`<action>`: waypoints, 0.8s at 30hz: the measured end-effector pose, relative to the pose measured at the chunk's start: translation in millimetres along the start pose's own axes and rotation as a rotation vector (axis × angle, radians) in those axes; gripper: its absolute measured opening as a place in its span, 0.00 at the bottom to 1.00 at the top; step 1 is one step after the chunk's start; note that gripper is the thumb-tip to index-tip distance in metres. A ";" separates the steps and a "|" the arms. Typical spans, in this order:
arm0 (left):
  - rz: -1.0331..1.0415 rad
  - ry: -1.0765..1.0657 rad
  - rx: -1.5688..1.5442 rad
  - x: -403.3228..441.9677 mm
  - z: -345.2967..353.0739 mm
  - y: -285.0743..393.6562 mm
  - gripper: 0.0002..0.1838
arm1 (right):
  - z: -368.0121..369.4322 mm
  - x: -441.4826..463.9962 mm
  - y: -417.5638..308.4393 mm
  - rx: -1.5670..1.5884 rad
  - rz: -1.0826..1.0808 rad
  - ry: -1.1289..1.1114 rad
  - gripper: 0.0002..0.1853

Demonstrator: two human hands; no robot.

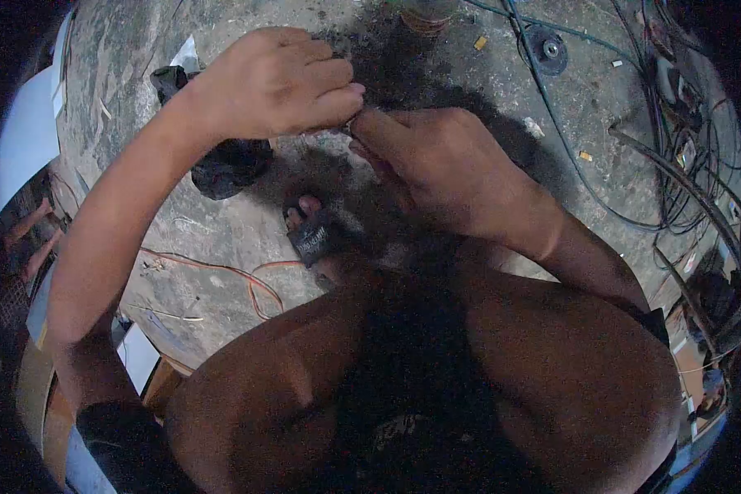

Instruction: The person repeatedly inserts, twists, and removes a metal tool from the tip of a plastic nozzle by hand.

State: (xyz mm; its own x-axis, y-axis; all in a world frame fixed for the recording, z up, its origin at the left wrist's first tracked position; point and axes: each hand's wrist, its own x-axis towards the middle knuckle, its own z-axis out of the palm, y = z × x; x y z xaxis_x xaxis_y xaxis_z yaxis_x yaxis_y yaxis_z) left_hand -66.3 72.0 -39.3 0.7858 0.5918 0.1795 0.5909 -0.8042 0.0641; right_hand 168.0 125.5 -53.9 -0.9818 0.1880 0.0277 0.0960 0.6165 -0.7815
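Both hands meet in front of the person, above the floor, their fingertips touching or nearly so. Left hand point(280, 86) is turned back-up with its fingers curled under, thumb side toward the other hand. Right hand point(453, 169) is likewise bent inward, its thumb and forefinger drawn close together at the meeting point. Whether either one grips something I cannot tell: the fingers hide whatever may sit between them, and that spot is dark.

Closest to the hands is a crumpled black bundle point(232, 169), on the floor below the left hand and wrist, which cover part of it; it appears apart from both hands. A sandal point(311, 239) on the person's foot stands nearer the body, below the gap between the hands. An orange cord point(259, 288) loops on the floor beyond that foot, toward the left knee.

Farther out, past the right hand, a blue-green hose point(547, 103) curves over the concrete floor point(589, 107) beside a round dark disc point(549, 51). Black cables point(663, 156) tangle at the far right.
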 end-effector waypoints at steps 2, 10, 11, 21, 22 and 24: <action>0.014 0.028 0.020 -9.2 6.0 -7.9 0.12 | -2.3 -4.2 1.6 -0.015 -0.035 -0.022 0.08; -0.118 -0.235 0.211 -101.2 -22.2 -34.4 0.13 | -8.0 -54.9 31.8 -0.115 0.143 0.020 0.05; -0.102 -0.206 0.196 -89.5 -15.4 -28.9 0.12 | -4.8 -50.7 30.8 -0.123 0.126 0.019 0.05; -0.414 -0.029 -0.088 -41.3 -0.9 4.6 0.12 | -20.8 -20.3 0.7 -0.124 0.124 0.098 0.08; -0.440 -0.002 -0.139 -38.9 2.2 7.5 0.14 | -20.9 -18.4 -0.6 -0.136 0.116 0.105 0.09; -0.491 0.008 -0.182 -36.4 8.4 13.1 0.12 | -20.6 -13.1 -2.3 -0.163 0.094 0.122 0.10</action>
State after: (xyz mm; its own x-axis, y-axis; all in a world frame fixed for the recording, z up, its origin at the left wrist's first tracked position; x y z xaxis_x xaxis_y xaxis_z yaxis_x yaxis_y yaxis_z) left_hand -85.6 40.4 -53.3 0.4222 0.9017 0.0930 0.8476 -0.4290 0.3123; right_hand 184.1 137.3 -39.7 -0.9409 0.3359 0.0424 0.2214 0.7052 -0.6735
